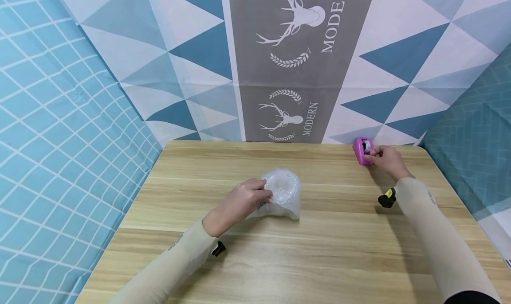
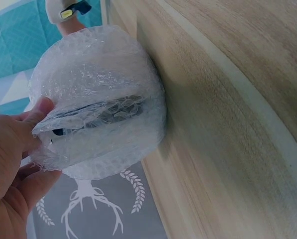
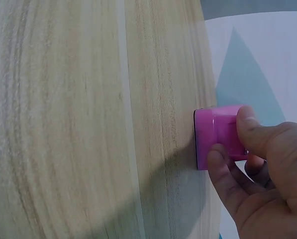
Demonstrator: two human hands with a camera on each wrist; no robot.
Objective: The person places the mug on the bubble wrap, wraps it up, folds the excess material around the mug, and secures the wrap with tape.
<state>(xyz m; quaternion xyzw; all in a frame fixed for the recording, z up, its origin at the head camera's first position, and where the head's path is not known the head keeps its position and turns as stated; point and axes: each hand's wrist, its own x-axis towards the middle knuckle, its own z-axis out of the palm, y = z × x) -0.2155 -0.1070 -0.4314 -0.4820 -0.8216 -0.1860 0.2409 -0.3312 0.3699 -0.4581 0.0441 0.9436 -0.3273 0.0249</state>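
A round bundle of bubble wrap stands on the wooden table, its contents blurred by the plastic. My left hand pinches the loose edge of the wrap at its left side. In the left wrist view, the thumb and fingers of the left hand hold the folded flap of the bubble wrap, and a dark patch shows through the seam. Near the table's back right edge, my right hand grips a pink tape dispenser between thumb and fingers. The dispenser has its base against the tabletop in the right wrist view.
The wooden table ends at the back against a hanging cloth with triangles and a deer print. Blue patterned cloths border the left and right sides. Small dark wrist devices sit on both sleeves.
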